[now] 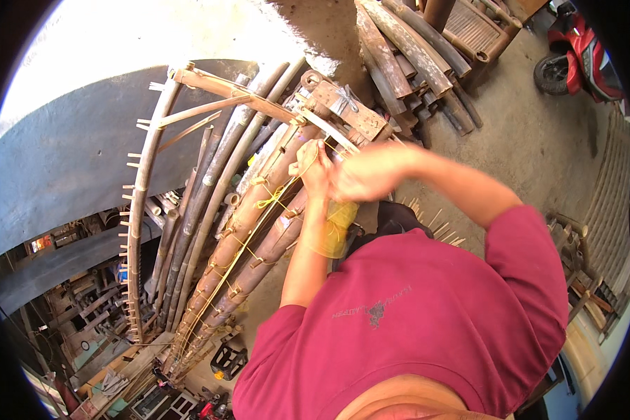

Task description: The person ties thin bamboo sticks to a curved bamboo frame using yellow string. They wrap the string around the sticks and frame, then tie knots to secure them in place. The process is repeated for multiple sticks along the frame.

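Observation:
My left hand (314, 166) is closed at the upper end of two long brown bamboo poles, its thumb pointing up. Thin yellow string (302, 175) runs over and beside its fingers. Right against it, my right hand (366, 171) is smeared by motion, so its fingers do not show clearly. The near bamboo pole (276, 241) and its neighbour (239, 220) lean side by side, wrapped with string and set with small pegs. A bright yellow knot of string (269, 199) sits on them. Below my hands hangs a translucent yellow bundle (334, 227), partly hidden by my forearm.
A curved bamboo piece with pegs (141, 182) and a wooden brace (238, 91) stand at left. More bamboo poles (220, 150) lean behind. A wooden block (348, 108) lies beyond my hands. Stacked bamboo (406, 56) lies at the back; a red motorbike (581, 59) stands far right.

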A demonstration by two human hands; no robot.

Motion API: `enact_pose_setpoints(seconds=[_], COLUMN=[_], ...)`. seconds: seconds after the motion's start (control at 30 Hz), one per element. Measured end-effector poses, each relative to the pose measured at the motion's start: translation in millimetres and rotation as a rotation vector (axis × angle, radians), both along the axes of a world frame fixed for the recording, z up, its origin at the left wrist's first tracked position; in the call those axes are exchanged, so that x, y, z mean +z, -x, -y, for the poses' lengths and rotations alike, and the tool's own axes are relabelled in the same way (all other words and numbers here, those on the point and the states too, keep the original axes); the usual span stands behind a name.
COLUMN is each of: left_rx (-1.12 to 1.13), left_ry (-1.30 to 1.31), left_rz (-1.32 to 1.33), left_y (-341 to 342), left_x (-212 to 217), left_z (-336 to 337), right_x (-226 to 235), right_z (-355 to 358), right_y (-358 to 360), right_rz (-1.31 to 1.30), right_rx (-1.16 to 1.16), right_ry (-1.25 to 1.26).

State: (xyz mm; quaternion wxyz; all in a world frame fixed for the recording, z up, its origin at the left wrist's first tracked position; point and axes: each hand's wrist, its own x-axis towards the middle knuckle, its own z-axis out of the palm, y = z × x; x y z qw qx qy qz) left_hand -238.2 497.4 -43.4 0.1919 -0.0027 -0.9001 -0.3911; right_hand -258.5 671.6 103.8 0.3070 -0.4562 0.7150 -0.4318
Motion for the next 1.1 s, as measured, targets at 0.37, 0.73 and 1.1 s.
enact_pose_setpoints(seconds=[0.37, 0.73, 1.1], left_rx=[0.086, 0.017, -0.22], left_ry=[-0.142, 0.425, 0.126], left_rz=[0.139, 0.068, 0.06], left_y=[147.4, -36.5, -171.7], left_x=[62.5, 98.2, 9.2], left_z=[32.9, 262.7, 325.9], right_x=[-123.2, -121.7, -56.4], right_z=[5.7, 212.5, 412.6], right_y=[-98.0, -222.6, -189.5], right_rz=[-0.419, 0.438, -0.317], right_rx=[-0.528, -0.321, -0.716], right_ry=[0.077, 0.159, 0.17])
